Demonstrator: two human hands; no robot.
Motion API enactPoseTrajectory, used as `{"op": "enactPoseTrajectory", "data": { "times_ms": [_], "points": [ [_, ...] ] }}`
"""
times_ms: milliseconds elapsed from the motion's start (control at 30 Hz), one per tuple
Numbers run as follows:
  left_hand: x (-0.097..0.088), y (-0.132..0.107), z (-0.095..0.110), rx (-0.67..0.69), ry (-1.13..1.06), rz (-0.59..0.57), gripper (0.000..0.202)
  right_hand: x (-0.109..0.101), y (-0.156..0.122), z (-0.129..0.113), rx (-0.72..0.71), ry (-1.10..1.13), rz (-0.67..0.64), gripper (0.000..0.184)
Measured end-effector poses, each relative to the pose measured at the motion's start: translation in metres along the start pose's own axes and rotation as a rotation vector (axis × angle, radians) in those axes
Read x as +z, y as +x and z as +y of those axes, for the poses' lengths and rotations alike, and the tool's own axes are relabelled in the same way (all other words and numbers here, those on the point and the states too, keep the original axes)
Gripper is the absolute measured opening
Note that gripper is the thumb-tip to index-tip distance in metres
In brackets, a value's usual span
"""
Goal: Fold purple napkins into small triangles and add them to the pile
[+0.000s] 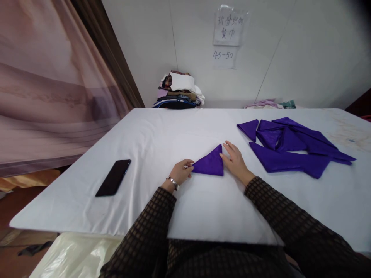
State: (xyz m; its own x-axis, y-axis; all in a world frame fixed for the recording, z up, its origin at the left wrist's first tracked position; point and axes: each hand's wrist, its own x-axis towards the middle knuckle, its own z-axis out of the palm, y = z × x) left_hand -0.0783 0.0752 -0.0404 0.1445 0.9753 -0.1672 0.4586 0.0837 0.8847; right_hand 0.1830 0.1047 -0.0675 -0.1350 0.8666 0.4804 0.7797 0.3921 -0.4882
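Note:
A purple cloth napkin [209, 163], folded into a triangle, lies flat on the white-covered table [150, 154]. Its narrow left tip is pinched between the thumb and fingers of my left hand [182, 172]. My right hand [235, 161] rests at the napkin's upright right edge, fingers apart, with the fingertips at or just beside the cloth. To the right of that hand lie several more purple napkins: a small folded triangle [248, 129], a loose overlapping group [295, 137] and a long folded piece [290, 161] in front.
A black phone [114, 178] lies on the table's left side. Behind the far edge stand a stack of folded clothes [181, 90] and some pinkish cloth [263, 103]. Handwritten signs [228, 29] hang on the wall. A pink curtain [52, 77] hangs at left.

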Motion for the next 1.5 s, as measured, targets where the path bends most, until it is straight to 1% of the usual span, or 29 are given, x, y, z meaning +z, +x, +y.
{"op": "enactPoseTrajectory", "data": {
  "times_ms": [67, 100, 167, 200, 267, 467, 533, 667, 800, 900, 1000, 1167, 1367, 1500],
  "points": [
    [0.000, 0.001, -0.003, 0.015, 0.009, 0.002, 0.023, -0.001, 0.000, -0.005, -0.079, -0.054, -0.118, 0.050],
    [0.001, 0.002, -0.005, 0.019, 0.006, -0.001, 0.023, -0.001, 0.000, -0.007, -0.093, -0.074, -0.198, 0.050],
    [0.001, 0.003, -0.008, 0.023, -0.001, -0.012, 0.024, 0.001, 0.000, -0.009, -0.073, -0.109, -0.338, 0.049],
    [0.001, 0.004, -0.009, 0.021, -0.003, -0.017, 0.024, 0.002, 0.000, -0.008, -0.052, -0.123, -0.380, 0.050],
    [0.001, 0.004, -0.010, 0.007, -0.014, -0.022, 0.025, 0.005, -0.001, -0.006, -0.019, -0.140, -0.413, 0.050],
    [-0.002, -0.004, -0.005, -0.095, -0.052, -0.012, 0.035, 0.006, -0.003, -0.003, -0.015, -0.170, -0.402, 0.051],
    [-0.002, -0.008, -0.003, -0.126, -0.036, 0.010, 0.038, 0.006, -0.003, -0.003, -0.015, -0.183, -0.398, 0.051],
    [0.002, -0.013, -0.002, -0.151, -0.060, 0.076, 0.035, 0.006, -0.004, -0.003, -0.025, -0.191, -0.391, 0.051],
    [0.006, -0.018, -0.006, -0.129, -0.124, 0.152, 0.036, 0.007, -0.004, -0.002, -0.036, -0.190, -0.388, 0.052],
    [0.007, -0.023, -0.011, -0.073, -0.116, 0.211, 0.037, 0.007, -0.004, -0.002, -0.046, -0.189, -0.389, 0.051],
    [0.007, -0.026, -0.015, -0.004, -0.095, 0.227, 0.036, 0.006, -0.004, -0.002, -0.056, -0.188, -0.391, 0.051],
    [0.009, -0.025, -0.017, 0.040, 0.012, 0.241, 0.036, 0.006, -0.004, -0.004, -0.044, -0.182, -0.392, 0.053],
    [0.011, -0.023, -0.015, 0.097, 0.299, 0.261, 0.038, 0.007, -0.005, -0.005, -0.021, -0.202, -0.379, 0.051],
    [0.013, -0.022, -0.012, 0.127, 0.394, 0.256, 0.029, 0.007, -0.004, -0.007, -0.007, -0.220, -0.370, 0.051]
  ]
}}
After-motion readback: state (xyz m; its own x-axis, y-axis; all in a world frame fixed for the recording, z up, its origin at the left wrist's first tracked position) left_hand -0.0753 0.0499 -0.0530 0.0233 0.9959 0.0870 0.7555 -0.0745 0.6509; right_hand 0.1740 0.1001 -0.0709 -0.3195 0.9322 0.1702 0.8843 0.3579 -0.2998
